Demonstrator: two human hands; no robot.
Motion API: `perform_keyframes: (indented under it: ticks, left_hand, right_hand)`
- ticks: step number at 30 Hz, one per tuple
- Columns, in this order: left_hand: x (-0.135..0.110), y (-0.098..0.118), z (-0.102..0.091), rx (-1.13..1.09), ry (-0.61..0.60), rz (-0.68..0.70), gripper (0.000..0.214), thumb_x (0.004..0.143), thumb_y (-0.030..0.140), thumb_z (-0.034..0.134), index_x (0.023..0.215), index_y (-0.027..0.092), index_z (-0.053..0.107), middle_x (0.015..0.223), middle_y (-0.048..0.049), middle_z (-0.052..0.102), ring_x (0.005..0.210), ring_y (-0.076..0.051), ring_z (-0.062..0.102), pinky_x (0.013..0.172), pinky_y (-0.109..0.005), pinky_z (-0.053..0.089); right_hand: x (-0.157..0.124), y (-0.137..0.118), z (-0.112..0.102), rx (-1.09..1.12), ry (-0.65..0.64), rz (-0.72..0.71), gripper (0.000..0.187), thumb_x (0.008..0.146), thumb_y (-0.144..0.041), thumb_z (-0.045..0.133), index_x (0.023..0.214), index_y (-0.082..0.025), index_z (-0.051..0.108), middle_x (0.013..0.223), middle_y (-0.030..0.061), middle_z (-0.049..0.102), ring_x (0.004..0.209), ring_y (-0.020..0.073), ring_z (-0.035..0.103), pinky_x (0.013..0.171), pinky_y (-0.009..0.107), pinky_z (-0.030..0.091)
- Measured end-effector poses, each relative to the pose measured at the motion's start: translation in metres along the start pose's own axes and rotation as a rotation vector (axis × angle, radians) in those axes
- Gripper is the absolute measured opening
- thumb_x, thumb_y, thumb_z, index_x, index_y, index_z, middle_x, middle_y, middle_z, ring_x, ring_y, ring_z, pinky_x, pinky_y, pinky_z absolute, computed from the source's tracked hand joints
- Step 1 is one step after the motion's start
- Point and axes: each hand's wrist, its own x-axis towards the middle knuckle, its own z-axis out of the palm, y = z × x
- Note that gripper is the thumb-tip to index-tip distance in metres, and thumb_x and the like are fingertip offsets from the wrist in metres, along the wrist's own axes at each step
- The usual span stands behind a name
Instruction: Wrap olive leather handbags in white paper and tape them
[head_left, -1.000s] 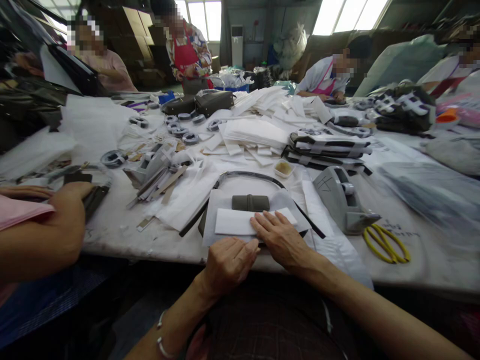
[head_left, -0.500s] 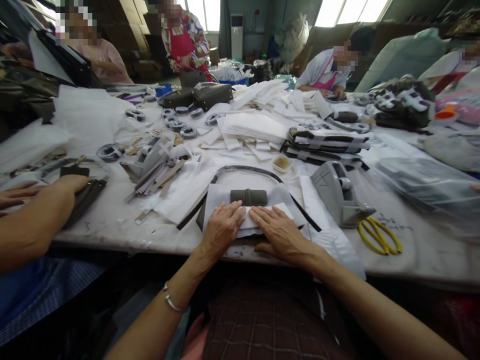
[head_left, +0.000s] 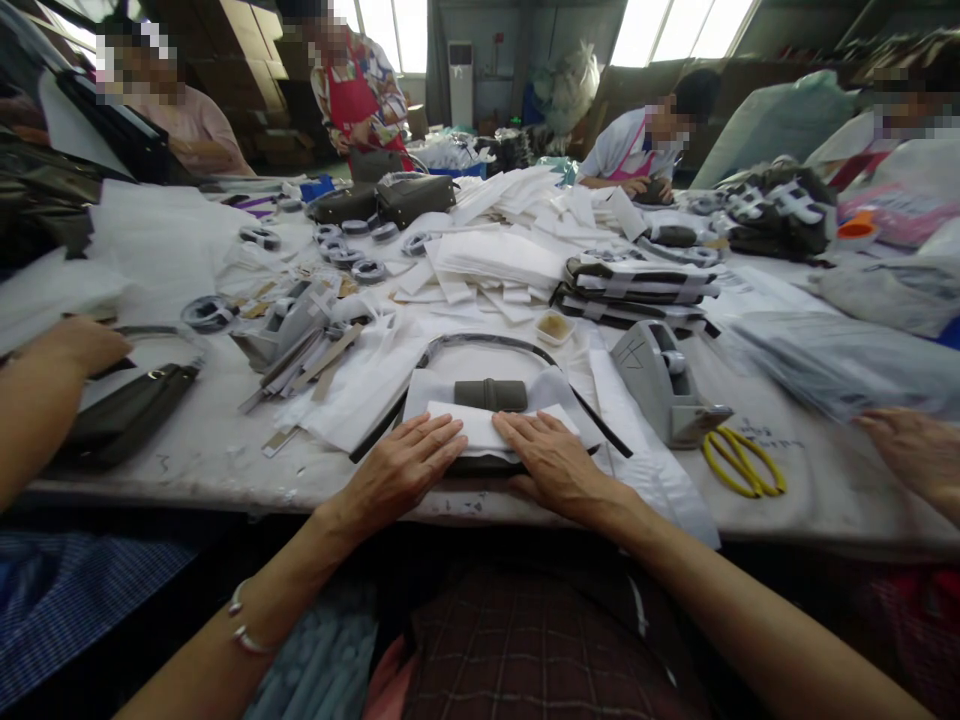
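Observation:
My left hand (head_left: pixel 403 467) and my right hand (head_left: pixel 553 461) lie flat, fingers stretched out, on a white folded sheet (head_left: pixel 484 427) at the near edge of the table. The sheet covers a dark grey bag (head_left: pixel 491 394), of which a rolled grey tab shows just beyond my fingertips. The bag's black strap (head_left: pixel 517 349) arcs over it on the table. More white wrapping paper (head_left: pixel 551 387) sits under and around the bag.
A grey tape dispenser (head_left: pixel 661 381) and yellow scissors (head_left: pixel 742 462) lie to my right. A co-worker's arm (head_left: pixel 41 380) reaches in at left by a dark strap piece (head_left: pixel 124 412); another person's hand (head_left: pixel 911 452) enters at right. Piles of white sheets (head_left: pixel 502 257), tape rolls (head_left: pixel 352 262) and bags (head_left: pixel 416 198) fill the far table.
My left hand came up from the table edge onto the white sheet and spread flat beside my right hand. The co-worker's hand at left pulled back; another hand appeared at right.

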Motion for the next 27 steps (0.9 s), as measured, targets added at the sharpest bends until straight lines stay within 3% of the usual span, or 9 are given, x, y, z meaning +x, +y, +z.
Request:
perform_keyframes:
  ticks: [3, 6, 9, 13, 17, 19, 21, 24, 27]
  left_hand:
    - [-0.019, -0.003, -0.005, 0.003, 0.090, -0.080, 0.028, 0.095, 0.007, 0.047, 0.117, 0.015, 0.062, 0.121, -0.0101, 0.069, 0.120, -0.022, 0.061, 0.103, -0.038, 0.050]
    - [-0.035, -0.010, 0.005, -0.007, 0.186, -0.144, 0.027, 0.093, 0.002, 0.047, 0.109, 0.016, 0.065, 0.102, -0.0070, 0.074, 0.105, -0.019, 0.067, 0.092, -0.033, 0.054]
    - [-0.044, -0.016, 0.011, -0.025, 0.208, -0.144, 0.028, 0.092, 0.002, 0.047, 0.107, 0.016, 0.066, 0.104, -0.0078, 0.074, 0.105, -0.018, 0.068, 0.091, -0.031, 0.054]
    - [-0.039, -0.009, -0.014, 0.006, 0.052, -0.169, 0.030, 0.092, 0.006, 0.047, 0.114, 0.017, 0.064, 0.117, -0.0082, 0.071, 0.112, -0.020, 0.066, 0.097, -0.034, 0.052]
    - [-0.009, 0.021, -0.041, 0.062, 0.049, -0.221, 0.039, 0.092, 0.021, 0.057, 0.130, 0.016, 0.056, 0.136, -0.0135, 0.060, 0.131, -0.028, 0.053, 0.112, -0.047, 0.040]
    - [0.010, 0.036, -0.031, 0.049, -0.009, -0.202, 0.052, 0.092, 0.028, 0.059, 0.141, 0.014, 0.047, 0.146, -0.0155, 0.050, 0.140, -0.030, 0.042, 0.118, -0.050, 0.031]
    - [0.022, 0.045, -0.004, 0.033, -0.095, -0.172, 0.059, 0.093, 0.027, 0.057, 0.146, 0.011, 0.039, 0.149, -0.0163, 0.048, 0.142, -0.029, 0.039, 0.119, -0.050, 0.030]
    - [0.026, 0.046, 0.041, 0.068, -0.059, -0.189, 0.050, 0.094, 0.012, 0.045, 0.144, 0.007, 0.042, 0.142, -0.0174, 0.054, 0.134, -0.025, 0.051, 0.112, -0.041, 0.041]
    - [0.020, 0.043, 0.061, 0.070, -0.025, -0.211, 0.049, 0.093, 0.009, 0.041, 0.142, 0.007, 0.044, 0.143, -0.0170, 0.054, 0.132, -0.025, 0.052, 0.110, -0.041, 0.043]
  right_hand:
    - [-0.001, -0.001, 0.002, 0.002, 0.002, -0.001, 0.076, 0.079, -0.023, 0.072, 0.147, -0.014, 0.037, 0.147, 0.0165, 0.049, 0.133, 0.0320, 0.047, 0.113, 0.054, 0.033]
    - [-0.001, -0.001, 0.003, 0.000, 0.004, 0.002, 0.075, 0.080, -0.023, 0.071, 0.147, -0.014, 0.037, 0.148, 0.0162, 0.049, 0.134, 0.0319, 0.046, 0.113, 0.054, 0.033]
    - [-0.001, -0.001, 0.004, -0.011, 0.003, 0.005, 0.071, 0.081, -0.021, 0.068, 0.146, -0.015, 0.039, 0.148, 0.0155, 0.049, 0.133, 0.0317, 0.047, 0.113, 0.054, 0.033]
    - [-0.002, -0.001, 0.007, -0.025, 0.019, -0.002, 0.073, 0.080, -0.016, 0.067, 0.147, -0.014, 0.038, 0.149, 0.0144, 0.047, 0.135, 0.0310, 0.045, 0.114, 0.054, 0.032]
    - [-0.003, -0.001, 0.009, -0.021, 0.028, -0.001, 0.072, 0.080, -0.011, 0.063, 0.147, -0.014, 0.037, 0.150, 0.0147, 0.047, 0.135, 0.0307, 0.045, 0.113, 0.055, 0.033]
    - [-0.002, -0.002, 0.009, -0.020, 0.033, 0.000, 0.067, 0.082, -0.010, 0.059, 0.146, -0.014, 0.039, 0.148, 0.0150, 0.048, 0.135, 0.0306, 0.045, 0.113, 0.055, 0.033]
    - [-0.002, -0.002, 0.008, -0.015, 0.037, -0.003, 0.064, 0.084, -0.010, 0.058, 0.145, -0.014, 0.041, 0.147, 0.0154, 0.050, 0.134, 0.0305, 0.046, 0.112, 0.055, 0.033]
    - [-0.001, -0.001, 0.008, 0.000, 0.043, -0.011, 0.065, 0.082, -0.013, 0.062, 0.144, -0.013, 0.042, 0.146, 0.0161, 0.051, 0.133, 0.0311, 0.047, 0.113, 0.054, 0.033]
    - [0.000, -0.002, 0.008, 0.012, 0.054, -0.005, 0.067, 0.081, -0.016, 0.065, 0.144, -0.013, 0.042, 0.146, 0.0159, 0.051, 0.133, 0.0310, 0.046, 0.114, 0.054, 0.031]
